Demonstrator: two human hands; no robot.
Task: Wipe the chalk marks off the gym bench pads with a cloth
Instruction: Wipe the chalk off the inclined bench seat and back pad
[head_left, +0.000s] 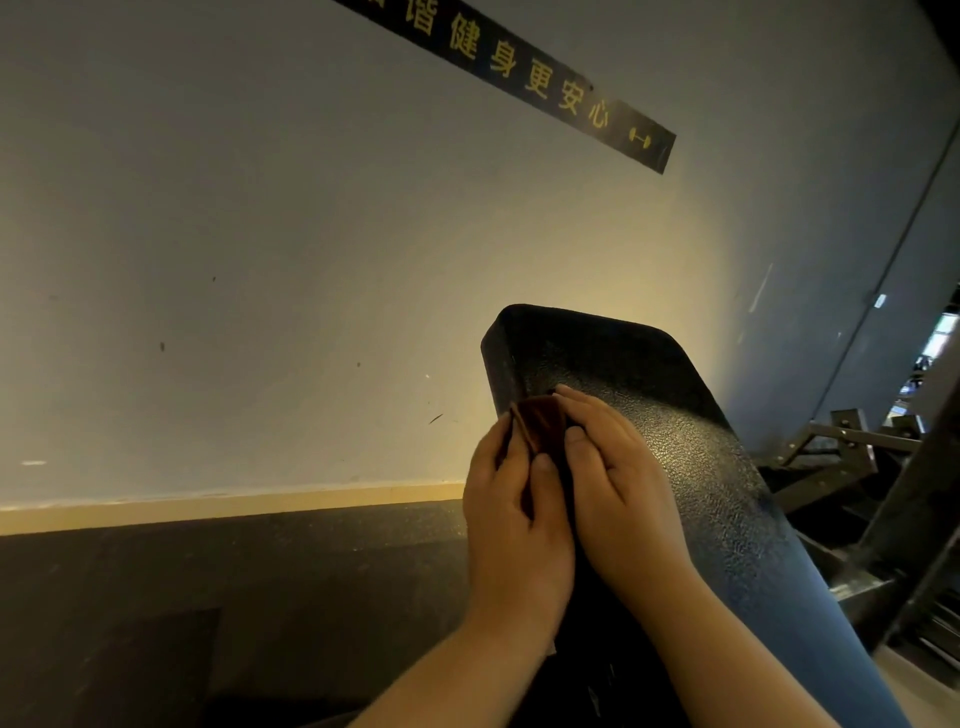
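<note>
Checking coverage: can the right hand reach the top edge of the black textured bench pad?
Probably yes: right hand rests on the black textured bench pad; only bare pad lies ahead to that edge.

bench pad (675, 415): black, grained upholstery with rounded corners, inclined, its top end toward the wall. cloth (537, 426): small, brown, folded in layers, lying against the pad's left edge near the upper end.

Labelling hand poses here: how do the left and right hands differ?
The left hand pinches the brown cloth between thumb and fingers; the right hand lies flat with straight fingers. The left sits at the side edge of the bench pad, the right on its top face. Both touch the cloth.
</note>
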